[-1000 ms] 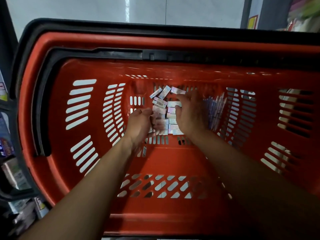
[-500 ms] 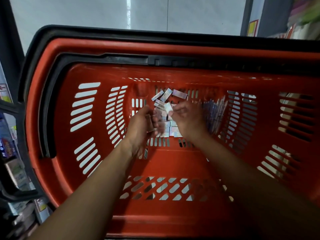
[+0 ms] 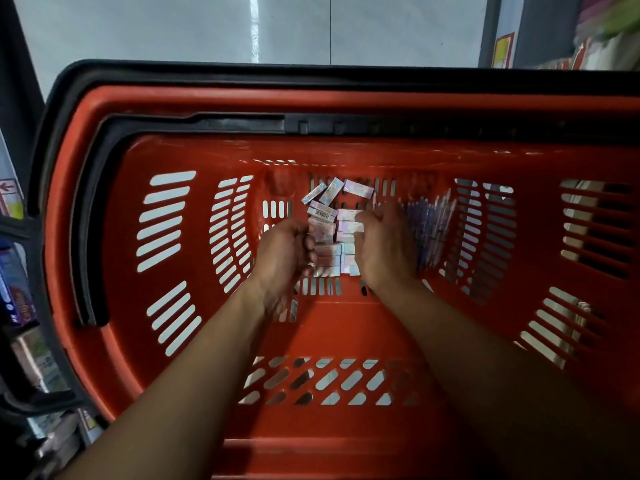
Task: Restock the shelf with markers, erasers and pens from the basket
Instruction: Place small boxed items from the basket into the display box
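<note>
Erasers (image 3: 329, 233) lie between both hands' curled fingers.

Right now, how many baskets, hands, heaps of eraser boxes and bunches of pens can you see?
Basket: 1
Hands: 2, left hand and right hand
Heap of eraser boxes: 1, boxes too hidden to count
Bunch of pens: 1
Total: 5

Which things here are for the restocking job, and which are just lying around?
For the job:
- red basket
- small eraser boxes in a pile on its bottom
- pens beside the pile
- left hand and right hand, both at the boxes

Just lying around:
- packets on the side shelf
- yellow sign
- grey floor
</note>
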The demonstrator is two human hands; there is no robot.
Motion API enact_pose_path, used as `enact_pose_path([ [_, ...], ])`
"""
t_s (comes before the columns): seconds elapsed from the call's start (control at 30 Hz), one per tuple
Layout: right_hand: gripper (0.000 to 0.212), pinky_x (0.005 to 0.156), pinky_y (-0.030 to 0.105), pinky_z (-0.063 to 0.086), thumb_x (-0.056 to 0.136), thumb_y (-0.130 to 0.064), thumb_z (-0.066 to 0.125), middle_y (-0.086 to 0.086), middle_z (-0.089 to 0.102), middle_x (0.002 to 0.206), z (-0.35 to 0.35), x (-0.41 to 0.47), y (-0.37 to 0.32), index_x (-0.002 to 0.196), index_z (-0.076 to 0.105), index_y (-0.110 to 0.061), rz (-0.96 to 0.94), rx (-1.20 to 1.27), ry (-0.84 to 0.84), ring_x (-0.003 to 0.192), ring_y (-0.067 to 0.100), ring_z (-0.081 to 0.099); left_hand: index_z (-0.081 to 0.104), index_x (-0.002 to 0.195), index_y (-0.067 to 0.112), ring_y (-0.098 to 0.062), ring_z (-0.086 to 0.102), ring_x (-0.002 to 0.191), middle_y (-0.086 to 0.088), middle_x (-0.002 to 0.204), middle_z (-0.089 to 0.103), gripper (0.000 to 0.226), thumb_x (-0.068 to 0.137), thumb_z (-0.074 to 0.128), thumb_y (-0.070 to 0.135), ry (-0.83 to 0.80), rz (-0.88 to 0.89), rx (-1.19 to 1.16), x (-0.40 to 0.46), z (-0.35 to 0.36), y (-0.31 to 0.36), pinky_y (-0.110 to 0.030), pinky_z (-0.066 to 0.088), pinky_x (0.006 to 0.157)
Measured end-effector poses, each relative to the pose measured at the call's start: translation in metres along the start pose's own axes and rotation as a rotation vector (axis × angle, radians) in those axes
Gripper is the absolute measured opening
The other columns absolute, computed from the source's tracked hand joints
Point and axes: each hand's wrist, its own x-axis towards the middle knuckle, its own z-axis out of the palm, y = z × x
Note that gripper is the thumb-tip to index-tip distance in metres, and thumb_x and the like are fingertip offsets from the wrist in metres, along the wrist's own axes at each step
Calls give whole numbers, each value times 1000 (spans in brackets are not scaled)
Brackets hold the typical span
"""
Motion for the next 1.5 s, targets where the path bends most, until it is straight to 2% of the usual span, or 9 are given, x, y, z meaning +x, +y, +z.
enact_pose_path([
  [0.2, 38, 96, 39, 52, 92, -12, 72, 7, 61, 125, -2, 7, -1, 128, 63, -12, -64, -123, 28, 118, 26, 53, 61, 85, 17, -12, 49, 54, 1, 67, 53, 24, 101, 45, 24, -2, -9, -39, -2, 0, 0, -25, 38, 43],
  [0.4, 16, 65, 14, 47, 90, -21, 80, -11, 68, 90, -17, -11, -22, 94, 64, -21, 294, 776, -100, 79, 3, 65, 63, 78, 21, -11, 50, 56, 3, 68, 55, 33, 104, 46, 32, -9, -15, -196, -7, 2, 0, -24, 38, 46],
  [0.53, 17, 61, 20, 56, 87, -12, 81, -6, 74, 77, -29, -33, -48, 88, 69, -24, 208, 1099, -176, 67, 6, 72, 78, 67, 23, -14, 64, 66, 0, 78, 70, 54, 103, 45, 48, -35, -8, -201, -10, 5, 0, -29, 47, 62],
  [0.63, 4, 62, 19, 51, 89, -20, 80, -7, 70, 83, -29, -39, -53, 86, 78, -20, 97, 928, -93, 67, 3, 66, 73, 70, 23, -17, 64, 73, 0, 78, 66, 52, 107, 44, 45, -92, 16, -219, -13, 7, 2, -32, 49, 70],
  [0.8, 11, 80, 38, 56, 97, -21, 65, -1, 68, 103, -27, -2, -32, 99, 75, -20, 139, 570, 77, 92, 16, 65, 62, 65, 24, -9, 46, 50, 5, 61, 51, 47, 106, 39, 22, -64, 69, -198, -13, 5, 5, -20, 34, 38],
  [0.97, 31, 91, 42, 53, 103, -26, 57, 12, 62, 128, -18, 41, -8, 132, 60, -18, 52, 145, 99, 116, 31, 61, 60, 78, 20, -11, 46, 55, 4, 64, 52, 29, 101, 43, 18, -16, 100, -115, -8, -1, 2, -22, 32, 41],
  [1.1, 26, 86, 43, 57, 104, -21, 53, 9, 67, 121, -10, 58, -4, 129, 59, -16, -12, -28, 92, 109, 32, 68, 69, 73, 23, -10, 47, 57, 5, 66, 54, 39, 102, 44, 20, -28, 95, -109, -7, -2, 1, -22, 31, 42],
  [1.33, 18, 66, 28, 43, 88, -31, 77, 0, 65, 95, -22, 25, -20, 97, 67, -19, 5, 302, 222, 87, 24, 65, 65, 81, 16, -16, 50, 60, -1, 68, 55, 35, 104, 47, 34, 9, 95, -255, -6, -5, 2, -26, 36, 44],
  [1.5, 21, 59, 23, 50, 84, -49, 73, -21, 60, 87, -44, -34, -52, 94, 58, -38, -11, 564, 3, 75, -5, 58, 63, 86, 13, -24, 57, 68, -9, 80, 59, 40, 101, 47, 47, -26, 95, -361, -7, 1, 5, -31, 46, 58],
])
